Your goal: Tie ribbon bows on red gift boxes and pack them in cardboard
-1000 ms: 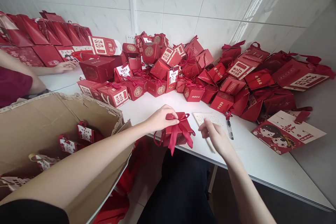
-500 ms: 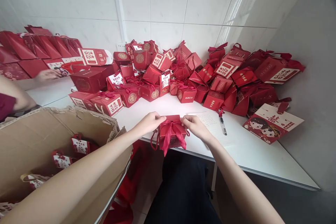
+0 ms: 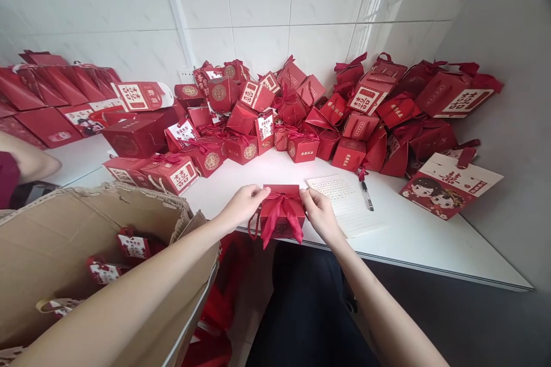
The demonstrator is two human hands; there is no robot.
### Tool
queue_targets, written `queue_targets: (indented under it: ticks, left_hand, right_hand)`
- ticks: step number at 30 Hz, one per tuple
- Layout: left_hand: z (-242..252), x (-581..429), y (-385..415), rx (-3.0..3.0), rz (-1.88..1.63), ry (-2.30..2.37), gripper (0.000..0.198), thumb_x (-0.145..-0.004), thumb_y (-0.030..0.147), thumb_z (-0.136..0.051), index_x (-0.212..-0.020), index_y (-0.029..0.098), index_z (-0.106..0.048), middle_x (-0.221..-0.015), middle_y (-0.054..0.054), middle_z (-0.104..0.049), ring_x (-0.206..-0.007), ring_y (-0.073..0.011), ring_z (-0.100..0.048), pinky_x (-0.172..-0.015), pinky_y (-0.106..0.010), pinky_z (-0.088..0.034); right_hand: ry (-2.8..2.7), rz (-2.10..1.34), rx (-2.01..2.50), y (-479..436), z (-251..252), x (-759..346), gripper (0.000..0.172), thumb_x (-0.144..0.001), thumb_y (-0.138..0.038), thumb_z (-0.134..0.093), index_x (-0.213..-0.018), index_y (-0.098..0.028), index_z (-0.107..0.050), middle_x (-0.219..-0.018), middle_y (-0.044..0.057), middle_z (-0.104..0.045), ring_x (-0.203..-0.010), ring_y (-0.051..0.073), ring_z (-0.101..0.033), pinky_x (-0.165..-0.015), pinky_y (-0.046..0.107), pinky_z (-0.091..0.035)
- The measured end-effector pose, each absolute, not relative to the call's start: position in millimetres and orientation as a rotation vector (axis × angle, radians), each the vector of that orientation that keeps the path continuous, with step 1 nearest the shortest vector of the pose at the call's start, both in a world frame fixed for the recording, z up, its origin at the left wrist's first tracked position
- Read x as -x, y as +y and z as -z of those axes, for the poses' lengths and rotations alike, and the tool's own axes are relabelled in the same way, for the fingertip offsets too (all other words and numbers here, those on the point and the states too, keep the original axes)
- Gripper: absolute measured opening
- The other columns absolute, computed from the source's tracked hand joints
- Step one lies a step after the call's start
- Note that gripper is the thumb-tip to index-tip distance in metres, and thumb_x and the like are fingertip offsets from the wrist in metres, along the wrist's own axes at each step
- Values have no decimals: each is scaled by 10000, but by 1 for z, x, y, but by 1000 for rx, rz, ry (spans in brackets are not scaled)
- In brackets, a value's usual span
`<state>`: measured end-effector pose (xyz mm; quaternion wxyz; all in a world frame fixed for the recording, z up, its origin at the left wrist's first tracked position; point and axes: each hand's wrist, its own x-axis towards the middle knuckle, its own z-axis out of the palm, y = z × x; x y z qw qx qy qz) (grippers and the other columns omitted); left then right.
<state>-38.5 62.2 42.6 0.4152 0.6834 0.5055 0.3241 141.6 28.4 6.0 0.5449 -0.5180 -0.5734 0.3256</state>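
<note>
A small red gift box (image 3: pixel 293 228) stands at the front edge of the white table. A red ribbon bow (image 3: pixel 282 205) lies over its front, its two tails hanging down. My left hand (image 3: pixel 244 205) grips the box's upper left corner, thumb on the top edge. At the upper right corner, my right hand (image 3: pixel 319 211) pinches the side with bent fingers. A twisted red cord handle (image 3: pixel 253 223) hangs out at the left side of the box. The palm sides of both hands are hidden.
Many red gift boxes (image 3: pixel 303 149) are piled along the wall. A notebook (image 3: pixel 344 198) and a pen (image 3: pixel 367 195) lie to the right, near a box with cartoon faces (image 3: pixel 434 192). An open cardboard carton (image 3: pixel 51 223) stands at left. Another person's arm (image 3: pixel 30 160) shows beyond it.
The camera view has shifted slightly. Both hands stay on the box, and its top now shows flatter and wider between them. The other person's hand has drawn back out of sight at left.
</note>
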Motion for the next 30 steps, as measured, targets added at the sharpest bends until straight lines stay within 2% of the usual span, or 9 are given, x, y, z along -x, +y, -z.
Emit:
queue_targets:
  ticks: [6, 11, 17, 19, 21, 23, 25, 27, 30]
  left_hand:
    - [-34, 29, 55, -1722, -813, 1339, 334, -795, 464, -409, -593, 203, -358, -495, 65, -351, -461, -106, -357, -495, -239, -304]
    - [-33, 26, 55, -1696, -764, 1321, 331, -794, 450, -398, -586, 206, -318, -489, 74, -288, -433, -92, -302, -464, -232, -257]
    - [-42, 34, 56, -1442, -726, 1198, 331, -731, 491, -476, -635, 176, -438, -624, 25, -504, -578, -122, -502, -583, -247, -395]
    - [-47, 35, 53, -1322, -701, 1209, 407, -711, 570, -468, -656, 167, -454, -667, 2, -547, -608, -135, -537, -615, -267, -425]
    - [-50, 33, 50, -1296, -668, 1240, 478, -691, 637, -450, -681, 160, -484, -663, -9, -568, -603, -143, -547, -607, -275, -434]
    - [-50, 30, 49, -1354, -668, 1237, 501, -687, 647, -452, -725, 154, -531, -666, -19, -588, -620, -156, -560, -591, -273, -434]
    - [-47, 28, 50, -1422, -700, 1237, 461, -693, 609, -486, -741, 154, -542, -685, -23, -600, -636, -162, -571, -590, -273, -438]
    - [-43, 26, 51, -1498, -764, 1248, 386, -710, 545, -516, -718, 160, -513, -700, -16, -596, -645, -160, -575, -614, -279, -448]
    - [-46, 25, 48, -1691, -931, 1247, 278, -761, 448, -511, -729, 172, -487, -737, -6, -587, -684, -148, -573, -687, -285, -452]
  right_hand:
    - [-1248, -784, 1179, 28, 2, -142, 429, -817, -520, -433, -549, -209, -312, -519, -56, -288, -490, 97, -277, -480, 239, -255]
    - [-1068, -1019, 1048, 31, 9, -147, 401, -774, -449, -502, -512, -205, -322, -501, -64, -288, -443, 81, -237, -442, 236, -219]
    - [-1242, -1196, 1157, 29, 1, -175, 358, -768, -396, -509, -490, -176, -459, -479, -37, -401, -470, 97, -385, -511, 247, -333]
    - [-1287, -1059, 1230, 25, -4, -186, 327, -784, -437, -502, -613, -162, -550, -599, -1, -522, -589, 130, -498, -627, 276, -412]
    - [-1342, -947, 1203, 20, -7, -193, 336, -784, -491, -504, -875, -178, -585, -891, 52, -599, -843, 179, -557, -777, 326, -440]
    - [-1451, -981, 1098, 18, -7, -194, 550, -728, -515, -583, -1182, -229, -463, -1244, 99, -474, -1113, 223, -471, -889, 377, -419]
    - [-1615, -1046, 1055, 17, -5, -190, 867, -630, -491, -695, -1349, -260, -269, -1425, 120, -251, -1262, 259, -327, -976, 422, -358]
    - [-1748, -1026, 1098, 17, -1, -183, 1050, -574, -436, -754, -1404, -257, -136, -1457, 132, -164, -1298, 280, -261, -1029, 454, -288]
    - [-1801, -884, 1130, 17, 4, -173, 1084, -616, -373, -741, -1419, -248, -24, -1434, 143, -213, -1270, 278, -317, -1023, 467, -306]
